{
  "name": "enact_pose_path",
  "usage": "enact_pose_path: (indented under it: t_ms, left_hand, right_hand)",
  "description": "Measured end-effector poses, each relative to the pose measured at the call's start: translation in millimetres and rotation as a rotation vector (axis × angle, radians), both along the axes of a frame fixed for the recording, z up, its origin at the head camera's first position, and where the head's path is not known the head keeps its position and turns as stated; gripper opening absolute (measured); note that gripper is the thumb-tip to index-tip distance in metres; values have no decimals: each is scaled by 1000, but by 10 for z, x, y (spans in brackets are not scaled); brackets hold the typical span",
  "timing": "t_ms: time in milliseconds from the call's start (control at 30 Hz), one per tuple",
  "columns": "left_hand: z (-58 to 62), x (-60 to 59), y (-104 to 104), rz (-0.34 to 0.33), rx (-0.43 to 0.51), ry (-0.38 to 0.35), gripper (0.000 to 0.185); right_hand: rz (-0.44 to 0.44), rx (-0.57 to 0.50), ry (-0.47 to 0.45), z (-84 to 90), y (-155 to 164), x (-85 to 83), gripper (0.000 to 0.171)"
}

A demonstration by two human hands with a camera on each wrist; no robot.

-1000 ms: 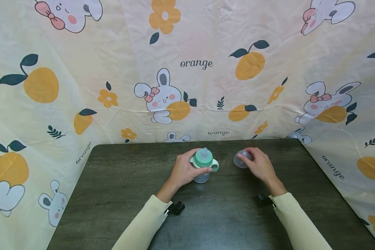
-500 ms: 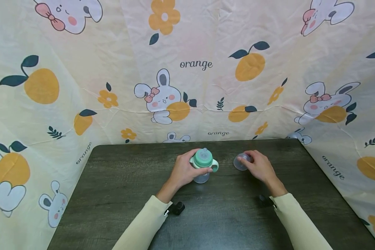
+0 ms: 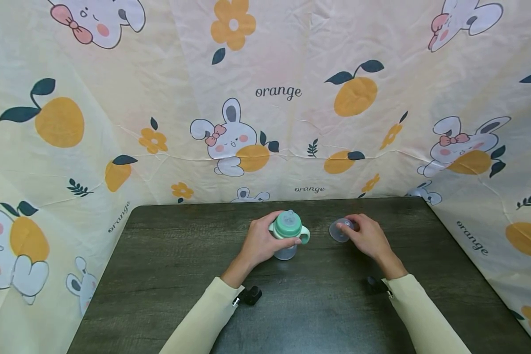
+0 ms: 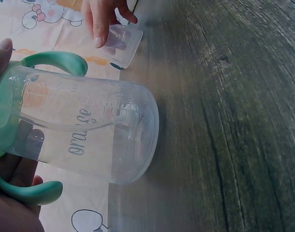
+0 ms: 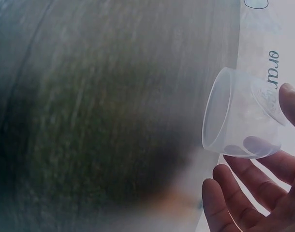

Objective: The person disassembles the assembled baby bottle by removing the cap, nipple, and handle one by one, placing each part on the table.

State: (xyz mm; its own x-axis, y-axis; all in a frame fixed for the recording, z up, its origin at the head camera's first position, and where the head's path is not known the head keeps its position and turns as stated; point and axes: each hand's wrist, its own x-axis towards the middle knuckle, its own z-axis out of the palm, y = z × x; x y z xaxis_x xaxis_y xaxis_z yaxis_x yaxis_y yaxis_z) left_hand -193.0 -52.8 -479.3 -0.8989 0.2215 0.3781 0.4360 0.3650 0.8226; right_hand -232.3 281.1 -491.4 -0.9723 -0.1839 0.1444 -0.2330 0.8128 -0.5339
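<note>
My left hand (image 3: pixel 262 239) grips a baby sippy cup (image 3: pixel 288 224) around its green collar, between the two green handles. Below the collar, the clear body (image 4: pixel 89 125) shows measuring marks and a straw inside, and its base is down at the table. To the right, my right hand (image 3: pixel 369 236) holds a clear plastic cap (image 3: pixel 339 232) between thumb and fingers. In the right wrist view the cap (image 5: pixel 244 113) has its open rim towards the tabletop, slightly tilted, with two fingertips seen through its wall.
Both hands are over a dark wood-grain table (image 3: pixel 172 275). Behind it hangs a cream cloth (image 3: pixel 292 128) printed with rabbits and oranges, close to the table's back edge. A small black camera (image 3: pixel 250 295) sits at the left wrist.
The cap in my right hand has shifted slightly left and towards me, its top tipping a little. My left hand and the sippy cup have stayed in place.
</note>
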Motion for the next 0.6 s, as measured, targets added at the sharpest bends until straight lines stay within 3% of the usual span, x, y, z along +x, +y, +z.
enact_pose_path:
  t_ms: [600]
  left_hand:
    - [-7,-40,-16,0,-3,-12,73]
  right_hand:
    - [-2,6,-10,-7,-23,-16,54]
